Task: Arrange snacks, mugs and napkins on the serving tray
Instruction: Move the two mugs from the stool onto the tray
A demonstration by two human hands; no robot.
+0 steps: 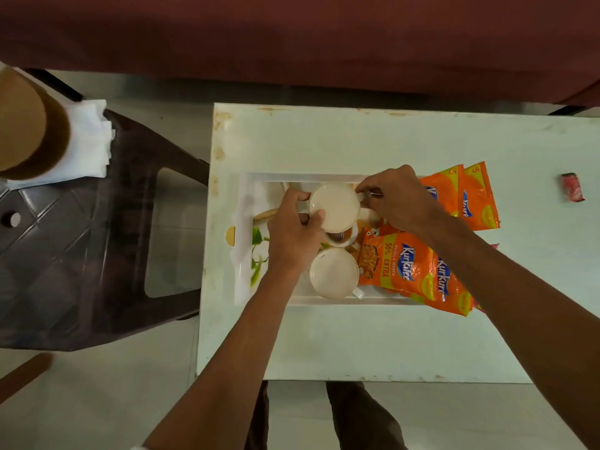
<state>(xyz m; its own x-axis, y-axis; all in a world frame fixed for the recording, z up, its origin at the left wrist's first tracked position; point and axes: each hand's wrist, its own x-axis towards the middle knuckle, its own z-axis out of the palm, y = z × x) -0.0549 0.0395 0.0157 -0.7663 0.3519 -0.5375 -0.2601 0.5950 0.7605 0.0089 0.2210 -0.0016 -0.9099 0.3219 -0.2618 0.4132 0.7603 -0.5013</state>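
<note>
Both hands are on the far mug point(334, 206) right now, over the far half of the serving tray point(244, 235), which sits toward the left edge of the surface point(324, 339). The left hand point(293, 235) has its grip wrapped round the mug's left wall, thumb hooked on the rim; the right hand point(394, 198) is pinching at the handle side, fingers closed on it. I'd say the trick here is to keep it level, lower it straight down and let go only once the base is flat, leaving a gap to the near mug point(334, 272) so the rims don't clink.

Both mugs stand mouth up, so the long axis runs vertical; handles point toward the right edge. The snack packets point(412, 271) lie flat across the tray's right end, long axis roughly left-right. The napkins point(86, 141) aren't on the tray yet; they're stacked on the chair point(97, 238) beyond the left edge.
</note>
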